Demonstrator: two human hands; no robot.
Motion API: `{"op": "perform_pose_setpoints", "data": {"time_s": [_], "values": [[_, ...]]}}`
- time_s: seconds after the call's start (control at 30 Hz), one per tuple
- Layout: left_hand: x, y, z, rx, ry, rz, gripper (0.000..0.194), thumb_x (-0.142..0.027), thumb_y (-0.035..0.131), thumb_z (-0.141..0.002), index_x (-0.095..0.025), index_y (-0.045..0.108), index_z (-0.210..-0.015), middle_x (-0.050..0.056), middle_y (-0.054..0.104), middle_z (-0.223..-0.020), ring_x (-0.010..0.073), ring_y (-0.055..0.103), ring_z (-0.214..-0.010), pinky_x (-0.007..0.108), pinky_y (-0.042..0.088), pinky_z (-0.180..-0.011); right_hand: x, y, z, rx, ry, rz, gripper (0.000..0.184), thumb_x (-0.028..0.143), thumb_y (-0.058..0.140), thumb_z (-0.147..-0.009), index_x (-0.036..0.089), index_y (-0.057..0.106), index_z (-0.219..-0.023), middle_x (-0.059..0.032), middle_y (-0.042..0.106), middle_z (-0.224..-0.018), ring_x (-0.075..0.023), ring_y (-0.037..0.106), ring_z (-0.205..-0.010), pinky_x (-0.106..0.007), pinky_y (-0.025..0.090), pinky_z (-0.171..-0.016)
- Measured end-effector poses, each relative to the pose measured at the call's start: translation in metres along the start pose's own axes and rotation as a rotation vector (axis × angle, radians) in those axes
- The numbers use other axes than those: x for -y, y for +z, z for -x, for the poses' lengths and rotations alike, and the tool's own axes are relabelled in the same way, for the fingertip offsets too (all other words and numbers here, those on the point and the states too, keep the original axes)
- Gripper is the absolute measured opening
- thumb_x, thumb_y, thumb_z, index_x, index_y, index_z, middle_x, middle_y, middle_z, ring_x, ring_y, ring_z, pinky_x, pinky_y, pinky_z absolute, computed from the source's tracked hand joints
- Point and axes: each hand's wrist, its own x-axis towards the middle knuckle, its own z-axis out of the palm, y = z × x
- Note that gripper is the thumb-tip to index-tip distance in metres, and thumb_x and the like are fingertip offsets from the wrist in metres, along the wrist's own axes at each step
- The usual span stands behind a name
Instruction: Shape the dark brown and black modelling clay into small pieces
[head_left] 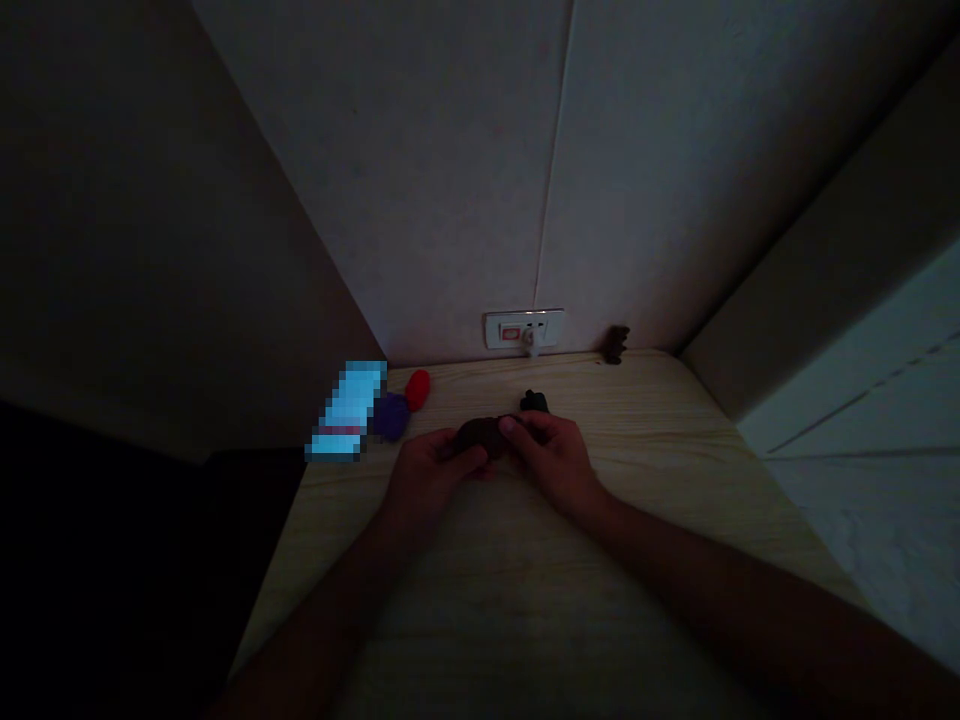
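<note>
Both of my hands grip one dark brown, rounded lump [480, 436] over the middle of the table. My left hand [429, 474] closes on its left end, with the thumb lying along the near side. At its right end my right hand [556, 458] pinches it, thumb on top. Dim light hides what the lump is made of. Just beyond my right hand sits a small black object [534, 401], partly covered by the fingers. A purple-blue lump [391, 416] and a red oval piece [418, 390] lie beyond my left hand.
A bright, pixelated phone-like shape [346, 410] is at the table's left edge. On the wall, a socket panel [523, 329] holds a plug with a cable running up. A small dark brown figure [616, 345] stands against the wall at the back of the wooden table [480, 600].
</note>
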Motion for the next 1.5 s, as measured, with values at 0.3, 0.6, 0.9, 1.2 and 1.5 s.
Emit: {"op": "perform_pose_setpoints", "data": {"time_s": [0.3, 0.6, 0.9, 1.2, 1.5], "values": [[-0.007, 0.009, 0.005, 0.081, -0.003, 0.221, 0.039, -0.035, 0.093, -0.066, -0.01, 0.08, -0.092, 0.011, 0.08, -0.085, 0.0196, 0.073, -0.069, 0.031, 0.06, -0.066, 0.004, -0.001, -0.003, 0.034, 0.05, -0.087, 0.043, 0.059, 0.077, -0.08, 0.017, 0.068, -0.072, 0.0037, 0.056, -0.051, -0.0086, 0.046, -0.043, -0.022, 0.033, -0.042], [-0.001, -0.004, -0.001, -0.119, 0.201, -0.098, 0.027, -0.04, 0.088, -0.073, -0.016, 0.079, -0.082, 0.002, 0.075, -0.077, 0.015, 0.066, -0.073, 0.025, 0.052, -0.071, 0.003, 0.0, 0.0, 0.036, 0.019, -0.112, 0.044, 0.038, 0.093, -0.064, 0.022, 0.067, -0.095, 0.0009, 0.071, -0.081, -0.0132, 0.065, -0.066, -0.025, 0.052, -0.059], [0.002, 0.0, -0.001, -0.137, 0.136, 0.039, 0.034, -0.047, 0.089, -0.07, -0.015, 0.08, -0.078, 0.002, 0.074, -0.076, 0.0143, 0.062, -0.072, 0.025, 0.049, -0.07, 0.003, 0.002, 0.002, 0.034, 0.008, -0.158, 0.05, 0.03, 0.095, -0.061, 0.023, 0.062, -0.097, -0.0023, 0.075, -0.096, -0.0162, 0.074, -0.081, -0.03, 0.062, -0.076], [-0.002, 0.008, 0.006, 0.009, 0.128, 0.024, 0.038, -0.042, 0.091, -0.069, -0.017, 0.073, -0.091, 0.001, 0.073, -0.084, 0.0166, 0.066, -0.078, 0.027, 0.054, -0.073, 0.008, 0.0, 0.0, 0.171, 0.07, -0.142, 0.032, 0.04, 0.09, -0.068, 0.02, 0.069, -0.08, 0.0011, 0.073, -0.072, -0.0153, 0.069, -0.067, -0.029, 0.057, -0.068], [0.001, 0.003, 0.004, 0.082, 0.06, -0.023, 0.035, -0.025, 0.093, -0.064, -0.014, 0.074, -0.091, 0.005, 0.078, -0.083, 0.0207, 0.073, -0.075, 0.033, 0.056, -0.076, 0.007, -0.004, -0.002, 0.24, 0.127, -0.239, 0.033, 0.048, 0.081, -0.081, 0.016, 0.075, -0.074, -0.0028, 0.073, -0.065, -0.013, 0.065, -0.059, -0.025, 0.047, -0.057]]}}
